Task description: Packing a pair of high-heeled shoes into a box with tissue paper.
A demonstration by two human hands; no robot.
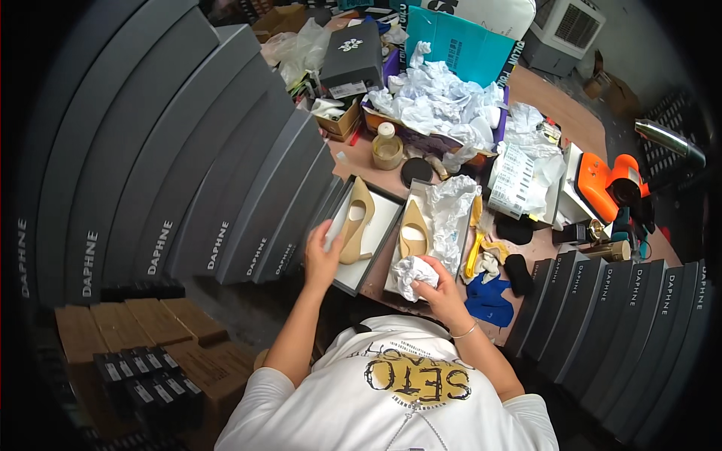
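Note:
My left hand (322, 254) is curled over the left side of a grey shoe box (385, 225) with a white inside, its thumb close to the shoe. In that box lies a beige high-heeled pump (356, 219), toe away from me. My right hand (442, 292) grips a wad of crumpled white paper (413, 277) over the near end of a white tray-like box (395, 279). A second beige pump (414, 225) rests there beside a sheet of crumpled tissue paper (450, 218). The wad hides the near end of this second pump.
Stacked grey shoe boxes (173, 173) rise at left; more boxes (602, 308) stand at right. Behind are a carton heaped with crumpled paper (444, 101), a glue jar (387, 150) and a black lid (416, 172). A blue cloth (489, 299) and an orange tape dispenser (598, 184) lie right.

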